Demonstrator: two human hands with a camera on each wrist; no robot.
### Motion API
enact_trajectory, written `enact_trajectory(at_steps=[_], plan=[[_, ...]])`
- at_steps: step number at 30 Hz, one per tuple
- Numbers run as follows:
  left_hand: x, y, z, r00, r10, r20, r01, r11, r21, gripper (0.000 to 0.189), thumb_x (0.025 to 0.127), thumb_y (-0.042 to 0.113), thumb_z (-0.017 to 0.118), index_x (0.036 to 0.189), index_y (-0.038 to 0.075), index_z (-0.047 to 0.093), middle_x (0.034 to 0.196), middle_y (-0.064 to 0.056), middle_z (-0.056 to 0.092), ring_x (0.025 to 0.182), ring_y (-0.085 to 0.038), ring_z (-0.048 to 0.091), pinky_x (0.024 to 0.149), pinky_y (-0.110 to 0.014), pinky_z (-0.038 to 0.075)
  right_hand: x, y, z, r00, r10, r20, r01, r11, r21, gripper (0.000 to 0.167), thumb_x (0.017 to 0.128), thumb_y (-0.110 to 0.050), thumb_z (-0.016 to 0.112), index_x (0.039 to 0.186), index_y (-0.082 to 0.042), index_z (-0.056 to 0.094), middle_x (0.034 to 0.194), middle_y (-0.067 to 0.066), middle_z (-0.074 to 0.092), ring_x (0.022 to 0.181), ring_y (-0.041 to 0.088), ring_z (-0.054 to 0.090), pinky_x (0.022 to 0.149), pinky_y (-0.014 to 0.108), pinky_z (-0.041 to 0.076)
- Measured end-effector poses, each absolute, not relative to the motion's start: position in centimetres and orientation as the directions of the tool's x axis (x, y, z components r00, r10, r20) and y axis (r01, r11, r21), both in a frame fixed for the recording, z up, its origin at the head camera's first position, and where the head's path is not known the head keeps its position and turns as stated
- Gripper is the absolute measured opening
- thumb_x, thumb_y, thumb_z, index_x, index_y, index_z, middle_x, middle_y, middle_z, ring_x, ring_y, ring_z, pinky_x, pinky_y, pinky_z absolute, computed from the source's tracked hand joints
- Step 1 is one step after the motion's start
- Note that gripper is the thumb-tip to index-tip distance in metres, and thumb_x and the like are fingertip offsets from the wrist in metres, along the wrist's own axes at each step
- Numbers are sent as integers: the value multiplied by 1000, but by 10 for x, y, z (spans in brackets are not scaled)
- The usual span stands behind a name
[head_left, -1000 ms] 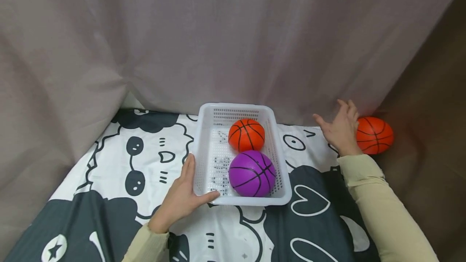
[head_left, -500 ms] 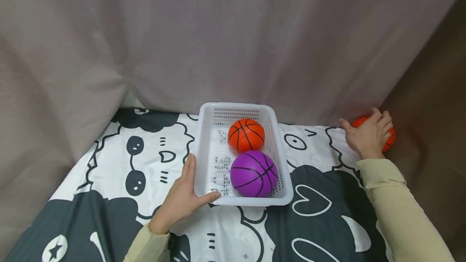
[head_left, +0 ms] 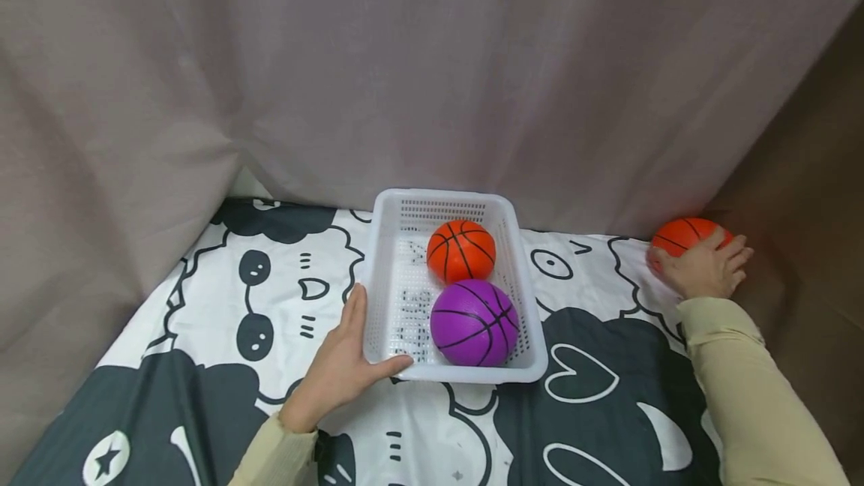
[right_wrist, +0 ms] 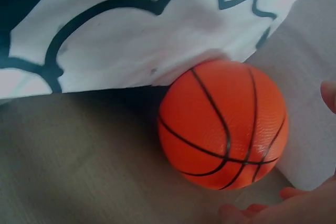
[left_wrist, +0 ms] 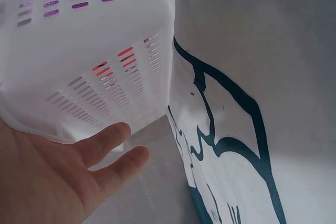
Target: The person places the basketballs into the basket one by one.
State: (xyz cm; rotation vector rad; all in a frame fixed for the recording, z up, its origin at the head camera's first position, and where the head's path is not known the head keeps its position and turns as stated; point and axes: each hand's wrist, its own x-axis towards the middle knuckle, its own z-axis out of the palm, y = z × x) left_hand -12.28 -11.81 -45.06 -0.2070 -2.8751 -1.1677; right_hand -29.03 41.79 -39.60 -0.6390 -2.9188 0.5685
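Observation:
A white perforated plastic basket point(head_left: 466, 375) stands in the middle of the head view. Inside it, a purple toy basketball point(head_left: 475, 323) sits in front of an orange toy basketball point(head_left: 461, 251). My left hand point(head_left: 337, 370) lies along the basket's front-left corner, thumb over the front rim and straight fingers beside the left wall. At the far right, my right hand point(head_left: 707, 270) reaches round the near side of another orange toy basketball point(head_left: 685, 233). In the right wrist view this orange ball point(right_wrist: 223, 124) shows a gap from the spread fingertips point(right_wrist: 299, 211).
A black-and-white cartoon-print cloth point(head_left: 297, 351) covers the surface. A grey-brown curtain point(head_left: 432, 73) hangs along the back, and a darker brown one point(head_left: 803, 261) closes off the right side, close to the far orange ball.
My right hand has moved right, passing across the far orange ball to its near right side. The left hand keeps its place at the basket corner.

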Motion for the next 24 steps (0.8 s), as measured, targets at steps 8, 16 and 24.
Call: enact_trajectory(at_steps=[8, 16, 24], plan=[[-122, -117, -449, -991, 112, 67, 127, 715, 687, 132, 68, 76, 69, 156, 6, -1, 163, -7, -2, 132, -37, 41, 104, -48, 38, -289, 432, -400, -934, 357, 25, 330, 885, -328, 112, 88, -52, 59, 146, 13, -12, 148, 41, -19, 136, 57, -13, 107, 70, 5], [-121, -116, -447, -991, 117, 62, 128, 719, 683, 132, 68, 77, 67, 156, 7, -2, 163, -7, -3, 131, -38, 42, 104, -48, 38, -288, 438, -404, -931, 364, 17, 349, 903, -249, 111, 87, -53, 60, 145, 15, -5, 135, 51, 2, 123, 66, 10, 96, 72, 21], [-122, -117, -447, -990, 120, 73, 138, 723, 677, 131, 69, 76, 68, 156, 5, -1, 163, -9, -1, 127, -38, 46, 102, -48, 40, -289, 435, -410, -898, 437, 53, 405, 868, -285, 120, 81, -66, 60, 142, 18, 0, 137, 48, 8, 126, 61, 12, 99, 71, 23]])
